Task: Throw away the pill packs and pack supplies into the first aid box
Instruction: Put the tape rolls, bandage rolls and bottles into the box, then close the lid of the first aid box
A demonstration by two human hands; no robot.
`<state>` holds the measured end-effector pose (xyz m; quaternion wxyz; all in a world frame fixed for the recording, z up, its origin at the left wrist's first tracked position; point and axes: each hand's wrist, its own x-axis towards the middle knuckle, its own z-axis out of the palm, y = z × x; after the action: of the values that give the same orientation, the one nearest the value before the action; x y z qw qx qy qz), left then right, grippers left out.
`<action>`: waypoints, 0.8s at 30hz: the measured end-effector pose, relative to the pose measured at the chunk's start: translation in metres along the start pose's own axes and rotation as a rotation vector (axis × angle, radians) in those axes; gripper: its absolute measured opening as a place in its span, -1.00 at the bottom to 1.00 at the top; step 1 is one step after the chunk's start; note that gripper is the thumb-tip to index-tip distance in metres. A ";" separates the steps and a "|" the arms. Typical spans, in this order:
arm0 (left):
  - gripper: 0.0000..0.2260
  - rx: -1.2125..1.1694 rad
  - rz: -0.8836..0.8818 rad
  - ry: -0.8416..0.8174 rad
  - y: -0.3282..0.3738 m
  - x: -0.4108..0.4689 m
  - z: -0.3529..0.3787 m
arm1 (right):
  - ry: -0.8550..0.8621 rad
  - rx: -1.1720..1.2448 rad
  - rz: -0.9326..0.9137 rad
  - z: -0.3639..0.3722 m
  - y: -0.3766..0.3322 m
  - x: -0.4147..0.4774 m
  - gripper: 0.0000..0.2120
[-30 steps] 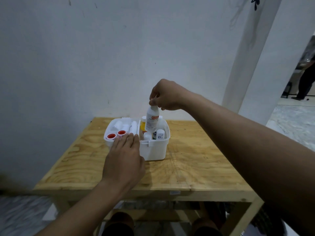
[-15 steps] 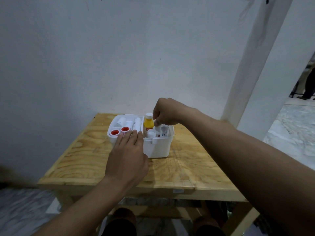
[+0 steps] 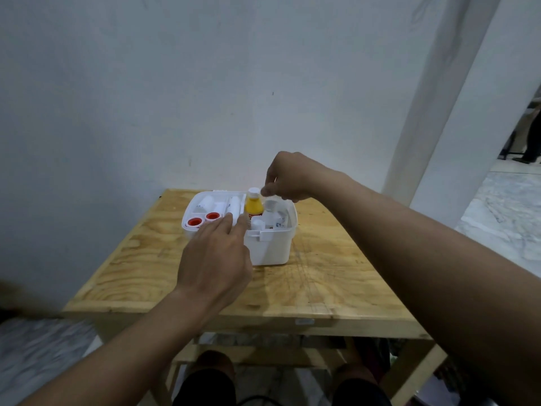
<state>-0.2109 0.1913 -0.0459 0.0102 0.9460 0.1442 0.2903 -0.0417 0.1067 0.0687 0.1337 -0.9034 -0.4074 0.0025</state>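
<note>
The white first aid box point(image 3: 269, 250) stands open on the wooden table point(image 3: 322, 285). Inside stand a yellow bottle with a white cap point(image 3: 253, 207), a white bottle point(image 3: 270, 204) just right of it, two red-capped containers point(image 3: 195, 221) at the front left, and white rolls point(image 3: 234, 205). My left hand point(image 3: 216, 259) lies flat over the box's front left rim, fingers stretched out. My right hand point(image 3: 288, 177) hovers just above the white bottle, fingers loosely curled, holding nothing. No pill packs are in view.
The table stands against a white wall, with a white pillar point(image 3: 433, 98) to the right. Marble floor shows on both sides. A person point(image 3: 534, 136) stands far off at the right edge. My knees are under the table's front edge.
My right hand lowered the white bottle into the box beside the yellow bottle, let go and rose slightly. My left hand stayed on the box's front rim.
</note>
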 end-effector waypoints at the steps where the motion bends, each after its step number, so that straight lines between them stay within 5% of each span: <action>1: -0.57 -0.023 0.005 0.015 -0.001 0.003 -0.003 | 0.034 0.014 0.003 -0.003 0.002 0.000 -0.77; 10: -0.68 -0.204 0.077 0.168 -0.041 0.079 -0.023 | 0.161 0.074 0.167 0.000 0.034 0.018 -0.70; 13: -0.68 -0.345 -0.123 0.084 -0.065 0.109 -0.010 | 0.138 0.124 0.219 0.009 0.042 0.027 -0.70; 19: -0.78 -0.560 -0.843 -0.308 -0.087 0.141 0.010 | 0.108 0.343 0.384 0.033 0.048 0.041 -0.74; 24: -0.81 -0.783 -0.890 -0.513 -0.097 0.153 0.026 | 0.069 0.629 0.516 0.053 0.049 0.051 -0.85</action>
<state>-0.1021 0.3283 0.0062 0.5080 0.7614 0.3991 0.0542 0.0222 0.1257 0.0108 0.4120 -0.8906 -0.1421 0.1301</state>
